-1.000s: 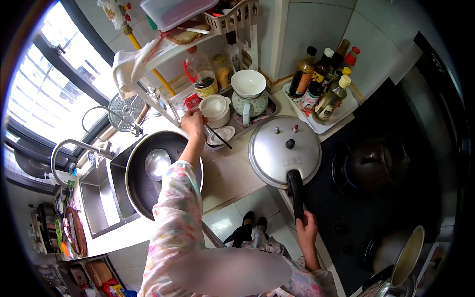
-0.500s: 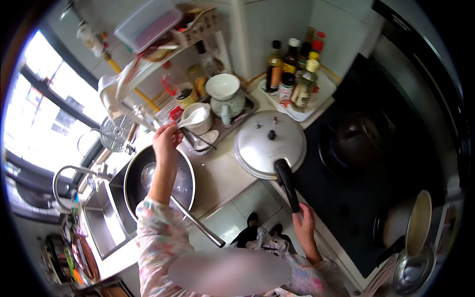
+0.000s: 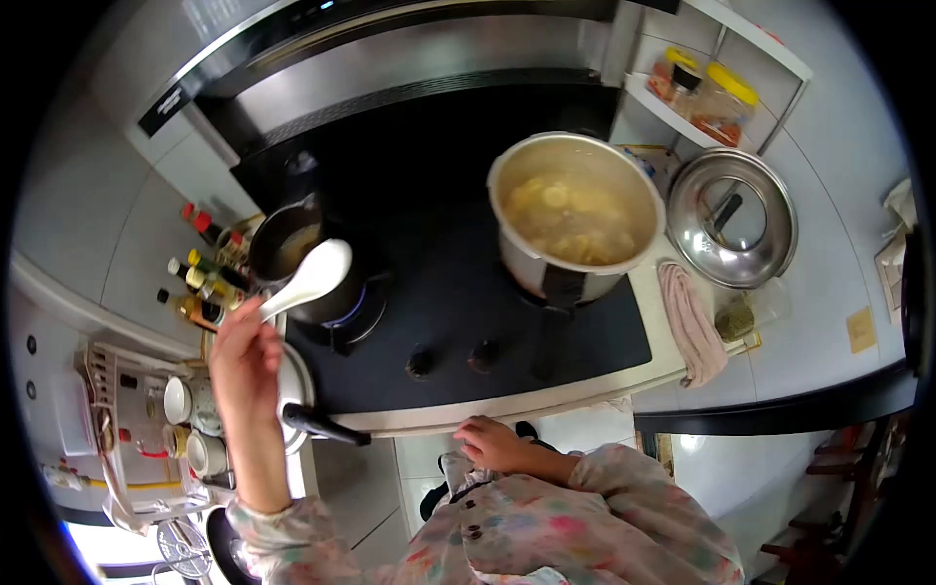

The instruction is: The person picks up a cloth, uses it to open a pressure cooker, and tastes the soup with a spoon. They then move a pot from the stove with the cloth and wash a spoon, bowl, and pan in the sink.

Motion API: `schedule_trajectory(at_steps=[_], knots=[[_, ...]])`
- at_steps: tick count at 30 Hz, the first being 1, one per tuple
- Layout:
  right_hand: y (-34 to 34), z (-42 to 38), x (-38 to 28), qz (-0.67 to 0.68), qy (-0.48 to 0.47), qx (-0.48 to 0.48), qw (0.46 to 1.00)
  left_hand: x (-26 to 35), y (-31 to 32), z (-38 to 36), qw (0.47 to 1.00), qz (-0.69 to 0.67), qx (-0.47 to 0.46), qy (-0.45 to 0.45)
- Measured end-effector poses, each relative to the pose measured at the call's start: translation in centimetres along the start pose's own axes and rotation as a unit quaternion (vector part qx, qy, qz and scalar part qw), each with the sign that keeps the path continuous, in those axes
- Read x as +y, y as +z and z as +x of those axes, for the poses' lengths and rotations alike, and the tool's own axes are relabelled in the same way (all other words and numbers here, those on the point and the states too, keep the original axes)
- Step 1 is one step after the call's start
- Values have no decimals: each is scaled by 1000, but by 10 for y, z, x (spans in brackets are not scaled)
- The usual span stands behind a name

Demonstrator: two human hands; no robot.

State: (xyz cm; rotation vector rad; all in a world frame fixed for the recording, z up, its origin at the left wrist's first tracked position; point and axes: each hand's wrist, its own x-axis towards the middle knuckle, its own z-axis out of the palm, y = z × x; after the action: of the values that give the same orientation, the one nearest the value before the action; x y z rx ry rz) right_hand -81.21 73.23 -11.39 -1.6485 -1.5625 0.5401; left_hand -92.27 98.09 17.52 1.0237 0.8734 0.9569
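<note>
My left hand point(image 3: 246, 353) is closed around the handle of a white soup spoon point(image 3: 320, 270), whose bowl is raised beside a dark pot point(image 3: 276, 239) at the left of the stove. A blue flame burns under that side. My right hand point(image 3: 490, 445) is low, by the counter's front edge, holding nothing, fingers loosely bent. On the right of the stove stands a large metal pot point(image 3: 505, 216) with pale pieces in yellowish, steaming liquid. Partly behind my left forearm lies the pressure cooker lid point(image 3: 295, 388), its black handle point(image 3: 326, 425) pointing toward the counter edge.
Sauce bottles point(image 3: 210, 283) stand left of the stove. To the right are a glass-and-steel lid point(image 3: 733, 216) leaning on the wall and a folded pink cloth point(image 3: 690, 322). Bowls point(image 3: 178, 400) and a rack are at lower left. Yellow-lidded jars point(image 3: 726, 97) sit on a corner shelf.
My view has turned right, from the sink side to the stove. The spoon in my left hand has moved from the white jar to beside the dark pot. My right hand has let go of the lid handle.
</note>
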Motion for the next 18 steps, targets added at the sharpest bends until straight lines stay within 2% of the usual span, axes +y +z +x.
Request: schedule_trajectory(at_steps=[3,7,11,18], knots=[[-39,-31,24,9,18,34,999,-33,95,9,996,7,-90,-19],[-80,-61,43,-19,87,87,992,-74,187,11,990,31,-136,-14],[-111,-83,55,-5,138,122,983,-96,234,16,986,46,-153,51],[-118,-89,67,3,143,158,977,-114,263,33,985,51,-163,31]])
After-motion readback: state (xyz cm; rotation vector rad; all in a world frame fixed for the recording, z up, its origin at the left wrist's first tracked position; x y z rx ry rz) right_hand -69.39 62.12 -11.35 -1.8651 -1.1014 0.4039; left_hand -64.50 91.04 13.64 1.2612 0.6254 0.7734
